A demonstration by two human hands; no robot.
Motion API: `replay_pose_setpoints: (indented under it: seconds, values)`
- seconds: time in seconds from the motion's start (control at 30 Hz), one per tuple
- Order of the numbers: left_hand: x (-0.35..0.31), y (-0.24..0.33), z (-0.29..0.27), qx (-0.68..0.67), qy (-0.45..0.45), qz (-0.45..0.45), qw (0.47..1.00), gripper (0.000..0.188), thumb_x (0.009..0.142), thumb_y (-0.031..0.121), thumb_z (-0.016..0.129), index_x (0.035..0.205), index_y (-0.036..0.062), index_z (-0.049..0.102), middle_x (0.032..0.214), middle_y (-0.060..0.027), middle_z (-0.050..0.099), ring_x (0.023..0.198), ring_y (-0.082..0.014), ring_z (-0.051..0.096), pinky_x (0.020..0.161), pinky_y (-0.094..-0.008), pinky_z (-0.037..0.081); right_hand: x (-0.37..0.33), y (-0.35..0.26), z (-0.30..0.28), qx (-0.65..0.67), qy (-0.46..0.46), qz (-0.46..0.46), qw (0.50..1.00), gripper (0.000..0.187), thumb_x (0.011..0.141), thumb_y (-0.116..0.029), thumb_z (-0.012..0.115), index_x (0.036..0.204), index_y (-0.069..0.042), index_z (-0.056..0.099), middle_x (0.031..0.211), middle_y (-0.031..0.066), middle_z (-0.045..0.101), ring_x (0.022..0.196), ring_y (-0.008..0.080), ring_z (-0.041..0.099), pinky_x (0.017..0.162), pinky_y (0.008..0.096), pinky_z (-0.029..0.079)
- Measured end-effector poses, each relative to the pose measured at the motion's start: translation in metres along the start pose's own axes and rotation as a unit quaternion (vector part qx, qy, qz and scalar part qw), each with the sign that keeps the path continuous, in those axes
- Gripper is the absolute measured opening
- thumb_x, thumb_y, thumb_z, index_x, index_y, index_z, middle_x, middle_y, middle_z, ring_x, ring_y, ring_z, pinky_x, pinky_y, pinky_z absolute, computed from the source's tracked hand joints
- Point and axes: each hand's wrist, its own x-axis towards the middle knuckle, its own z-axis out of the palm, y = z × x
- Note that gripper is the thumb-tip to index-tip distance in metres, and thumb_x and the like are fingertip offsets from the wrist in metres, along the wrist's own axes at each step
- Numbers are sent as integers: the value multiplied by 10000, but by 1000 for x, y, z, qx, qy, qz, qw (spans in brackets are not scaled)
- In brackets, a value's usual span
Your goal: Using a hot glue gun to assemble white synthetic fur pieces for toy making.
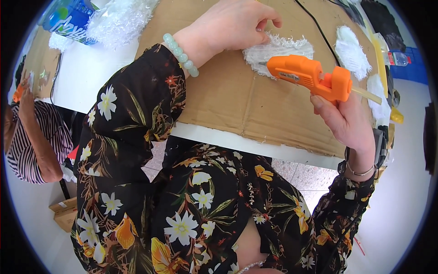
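My right hand (349, 118) is closed round the handle of an orange hot glue gun (299, 71). A pale glue stick (367, 95) juts from its rear end. The gun's nozzle points left, over a white piece of fringed fabric (292, 48) lying on the cardboard. My left hand (230, 25) rests by the fabric's upper left edge, with its thumb near the frayed fringe. Its index finger and thumb are bent and apart, and I see nothing between them. The remaining fingers are mostly hidden.
A cardboard sheet (214, 102) covers the white table (73, 86). More white fringed pieces (352, 52) lie at the right, and a fluffy heap (121, 23) sits at the upper left beside a blue package (68, 20). A black cord (319, 25) crosses the cardboard. Another person (39, 132) sits at left.
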Motion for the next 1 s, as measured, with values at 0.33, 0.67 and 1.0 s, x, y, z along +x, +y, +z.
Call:
replay_pose_setpoints:
  seconds: [0.33, 0.67, 1.0]
  values:
    - [-2, -2, -1, 8, 10, 5, 1000, 254, 704, 117, 655, 947, 44, 676, 708, -83, 601, 785, -284, 577, 736, -391, 461, -10, 5, -7, -16, -5, -8, 1000, 179, 890, -150, 573, 984, 2, 572, 709, 20, 558, 616, 88, 497, 563, 245, 404]
    - [-1, -4, 3, 9, 10, 15, 1000, 251, 704, 115, 659, 947, 53, 673, 704, -72, 594, 791, -275, 572, 736, -383, 462, -10, 7, -9, -19, -10, -17, 1000, 207, 892, -157, 572, 1026, 1, 564, 718, 20, 558, 623, 95, 505, 578, 247, 409]
    - [1, -2, 3, 11, 2, 5, 1000, 242, 712, 111, 643, 944, 52, 669, 711, -75, 598, 788, -277, 572, 745, -375, 457, 6, 4, 2, 14, -14, -36, 999, 206, 899, -166, 582, 1035, -12, 568, 709, 5, 551, 614, 78, 490, 566, 234, 399]
